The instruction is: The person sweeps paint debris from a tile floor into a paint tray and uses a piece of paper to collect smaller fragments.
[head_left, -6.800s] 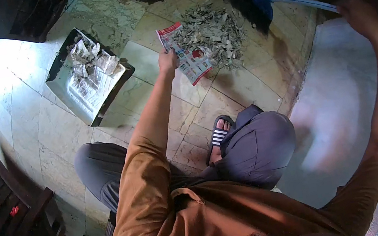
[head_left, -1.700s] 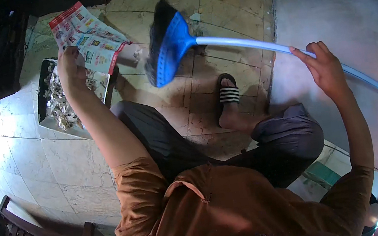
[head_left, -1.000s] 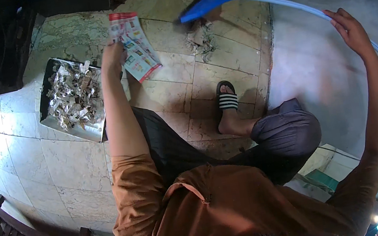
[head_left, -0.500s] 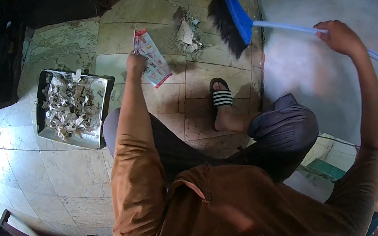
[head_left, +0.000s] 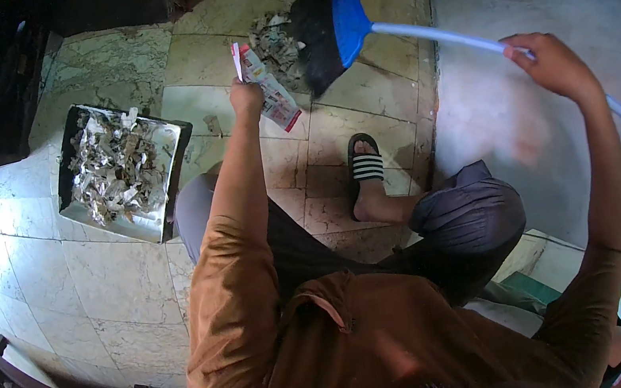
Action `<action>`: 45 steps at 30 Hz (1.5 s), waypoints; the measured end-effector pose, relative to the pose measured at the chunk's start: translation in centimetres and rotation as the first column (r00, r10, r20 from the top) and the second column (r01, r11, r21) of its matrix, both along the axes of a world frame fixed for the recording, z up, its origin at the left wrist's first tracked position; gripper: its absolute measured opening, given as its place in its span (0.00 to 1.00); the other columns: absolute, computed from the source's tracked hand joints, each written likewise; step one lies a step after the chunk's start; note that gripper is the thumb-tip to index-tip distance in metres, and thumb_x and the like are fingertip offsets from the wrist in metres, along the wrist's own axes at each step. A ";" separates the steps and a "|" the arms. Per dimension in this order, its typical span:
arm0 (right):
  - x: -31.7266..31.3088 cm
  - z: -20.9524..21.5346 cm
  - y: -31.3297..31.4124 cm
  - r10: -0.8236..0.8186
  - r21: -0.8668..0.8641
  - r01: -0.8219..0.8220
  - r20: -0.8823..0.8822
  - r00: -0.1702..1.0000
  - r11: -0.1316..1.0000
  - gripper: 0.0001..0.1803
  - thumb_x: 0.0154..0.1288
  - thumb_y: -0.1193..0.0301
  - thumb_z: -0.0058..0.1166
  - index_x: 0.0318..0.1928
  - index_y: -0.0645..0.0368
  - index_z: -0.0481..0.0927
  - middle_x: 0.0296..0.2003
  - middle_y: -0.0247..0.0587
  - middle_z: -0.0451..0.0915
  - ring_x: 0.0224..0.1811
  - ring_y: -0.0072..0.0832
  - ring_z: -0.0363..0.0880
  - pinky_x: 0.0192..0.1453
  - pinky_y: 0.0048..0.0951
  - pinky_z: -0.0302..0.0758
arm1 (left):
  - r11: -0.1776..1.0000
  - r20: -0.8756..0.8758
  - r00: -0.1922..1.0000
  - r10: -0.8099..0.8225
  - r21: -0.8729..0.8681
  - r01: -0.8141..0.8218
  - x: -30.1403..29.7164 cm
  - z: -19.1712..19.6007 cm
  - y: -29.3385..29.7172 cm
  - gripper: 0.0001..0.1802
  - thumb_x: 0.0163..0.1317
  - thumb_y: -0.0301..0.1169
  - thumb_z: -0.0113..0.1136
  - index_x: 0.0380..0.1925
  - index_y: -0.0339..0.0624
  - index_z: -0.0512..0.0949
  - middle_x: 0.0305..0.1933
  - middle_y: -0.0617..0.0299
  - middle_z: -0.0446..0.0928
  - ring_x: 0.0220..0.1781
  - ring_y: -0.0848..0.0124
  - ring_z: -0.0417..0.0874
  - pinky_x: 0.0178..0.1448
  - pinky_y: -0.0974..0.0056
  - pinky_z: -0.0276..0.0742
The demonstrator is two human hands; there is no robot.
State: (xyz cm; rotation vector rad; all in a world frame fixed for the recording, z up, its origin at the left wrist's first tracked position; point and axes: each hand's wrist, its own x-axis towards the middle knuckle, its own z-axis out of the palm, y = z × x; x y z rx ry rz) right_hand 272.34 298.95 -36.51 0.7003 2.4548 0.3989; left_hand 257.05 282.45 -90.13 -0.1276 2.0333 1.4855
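- Bright glare washes out the floor tiles (head_left: 4, 240) at left.
- Top and rim fall into deep shadow.
- Fisheye bends tile lines near the edges.
- Centre sharp; lower edge soft.

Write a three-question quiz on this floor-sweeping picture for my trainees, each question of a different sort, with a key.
1. True or false: the right hand grips the broom by its handle.
2. The left hand holds: A) a folded paper B) a cup C) a brush.
3. What fills the tray on the floor?

Key: 1 true. 2 A. 3 Torn paper scraps.
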 end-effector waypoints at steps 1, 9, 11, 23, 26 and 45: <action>-0.6 0.8 -0.1 0.001 -0.002 -0.001 0.000 1.000 1.000 0.19 0.70 0.58 0.50 0.50 0.58 0.82 0.43 0.53 0.83 0.45 0.49 0.82 0.55 0.43 0.75 | 1.000 0.000 1.000 0.001 -0.002 -0.001 -0.1 -0.3 0.1 0.16 0.53 0.28 0.53 0.42 0.37 0.77 0.42 0.42 0.82 0.47 0.48 0.83 0.52 0.52 0.77; -6.9 -5.7 1.5 0.346 0.516 -0.284 -0.024 0.938 0.808 0.17 0.71 0.62 0.43 0.51 0.53 0.80 0.40 0.52 0.83 0.43 0.48 0.83 0.48 0.46 0.79 | 0.957 0.068 0.963 0.261 0.116 -0.267 -0.6 -5.1 1.6 0.10 0.54 0.23 0.49 0.36 0.35 0.76 0.27 0.58 0.76 0.24 0.65 0.78 0.27 0.59 0.75; -7.5 -10.1 2.9 0.336 0.553 -0.290 0.019 0.942 0.781 0.15 0.71 0.67 0.42 0.48 0.55 0.81 0.37 0.49 0.84 0.42 0.44 0.84 0.45 0.44 0.81 | 0.947 0.104 0.957 0.270 0.151 -0.284 0.2 -3.6 2.4 0.10 0.54 0.23 0.49 0.36 0.35 0.75 0.27 0.58 0.76 0.24 0.65 0.78 0.27 0.59 0.74; -3.2 -11.9 -5.3 0.477 0.270 -0.468 0.037 0.878 0.841 0.18 0.71 0.62 0.47 0.56 0.52 0.77 0.29 0.47 0.81 0.29 0.41 0.83 0.34 0.41 0.80 | 0.912 0.144 0.928 0.342 0.187 -0.365 -2.0 -8.3 1.2 0.10 0.55 0.23 0.48 0.36 0.37 0.77 0.28 0.58 0.77 0.23 0.66 0.78 0.25 0.61 0.73; -2.0 -10.3 -4.9 0.455 0.262 -0.454 0.063 0.888 0.852 0.17 0.71 0.64 0.45 0.56 0.54 0.77 0.29 0.47 0.81 0.31 0.40 0.84 0.34 0.41 0.80 | 0.916 0.184 0.933 0.309 0.206 -0.344 -0.9 -4.0 2.0 0.09 0.56 0.24 0.51 0.36 0.37 0.78 0.28 0.58 0.78 0.24 0.65 0.79 0.27 0.60 0.74; -3.0 -11.9 -7.1 0.482 0.176 -0.470 -0.035 0.875 0.865 0.17 0.71 0.62 0.46 0.55 0.54 0.78 0.29 0.49 0.81 0.30 0.42 0.82 0.36 0.41 0.78 | 0.934 0.109 0.966 0.236 0.248 -0.256 -2.8 -6.9 2.0 0.08 0.55 0.23 0.44 0.34 0.40 0.72 0.24 0.60 0.72 0.23 0.65 0.77 0.20 0.57 0.69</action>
